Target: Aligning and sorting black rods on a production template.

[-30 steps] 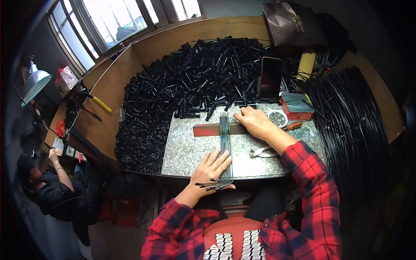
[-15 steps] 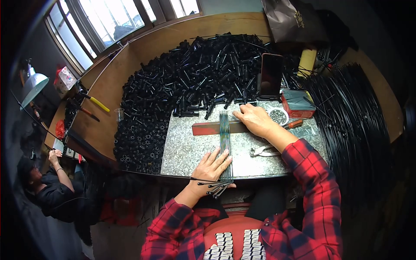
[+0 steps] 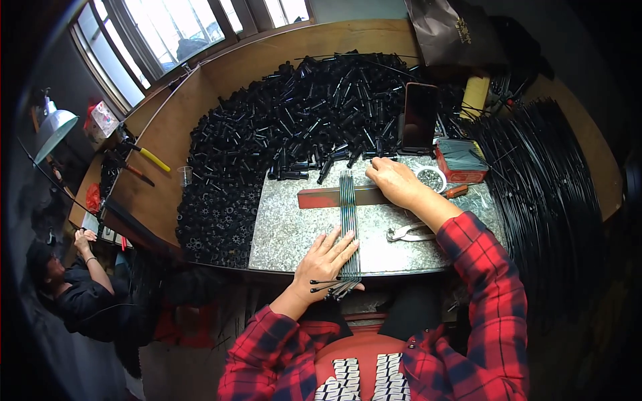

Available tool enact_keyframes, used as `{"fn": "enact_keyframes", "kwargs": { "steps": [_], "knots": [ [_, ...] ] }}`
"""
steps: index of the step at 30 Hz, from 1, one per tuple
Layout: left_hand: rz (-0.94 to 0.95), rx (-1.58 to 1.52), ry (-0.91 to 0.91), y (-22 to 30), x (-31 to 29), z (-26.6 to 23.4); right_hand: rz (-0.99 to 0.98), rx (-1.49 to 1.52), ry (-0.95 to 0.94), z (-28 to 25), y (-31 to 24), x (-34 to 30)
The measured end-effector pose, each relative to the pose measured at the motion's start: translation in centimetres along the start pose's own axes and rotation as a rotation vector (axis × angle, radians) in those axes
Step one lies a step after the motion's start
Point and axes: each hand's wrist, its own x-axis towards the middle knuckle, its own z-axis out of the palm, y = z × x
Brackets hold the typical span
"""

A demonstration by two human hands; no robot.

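A row of thin black rods (image 3: 348,217) lies side by side across a flat dark bar (image 3: 317,198) with a reddish end, on the grey metal work plate (image 3: 281,234). My left hand (image 3: 324,264) lies flat over the near part of the rods, fingers spread, its thumb partly under them. The rods' bent, knobbed ends (image 3: 344,287) stick out past the plate's front edge. My right hand (image 3: 398,182) is over the bar's right part, fingers bent and pressed together; whatever is between the fingertips is hidden. Beside it stands a round white cup (image 3: 431,178) of small metal parts.
Piled black tubular parts (image 3: 301,113) cover the back and left. Right of my hand are pliers (image 3: 409,232), an orange-handled tool (image 3: 456,192), a red box (image 3: 461,164) of thin rods, an upright phone (image 3: 419,117) and bundled black rods (image 3: 548,180). Another person (image 3: 83,281) sits far left.
My right hand has shifted slightly right, away from the row of rods. The knobbed ends by my left wrist have swung in closer together. My left hand stays on the rods.
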Motion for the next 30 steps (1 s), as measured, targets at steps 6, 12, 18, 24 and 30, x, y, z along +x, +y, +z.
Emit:
{"fn": "enact_keyframes", "kwargs": {
  "steps": [6,12,18,24,30],
  "knots": [
    [0.010,0.017,0.005,-0.01,-0.03,-0.10,-0.002,0.062,0.001,0.08,-0.01,0.19],
    [-0.002,-0.001,0.033,0.03,0.01,-0.06,0.017,0.078,-0.020,-0.09,0.22,0.11],
    [-0.002,0.006,0.022,-0.05,0.02,0.01,0.023,0.054,-0.033,-0.09,0.13,0.22],
    [-0.002,0.018,0.002,-0.10,-0.08,0.01,0.042,0.064,-0.011,0.01,-0.06,0.27],
    [-0.009,-0.014,0.010,-0.11,-0.13,0.14,0.011,0.068,-0.008,-0.26,0.19,0.56]
  ]
}}
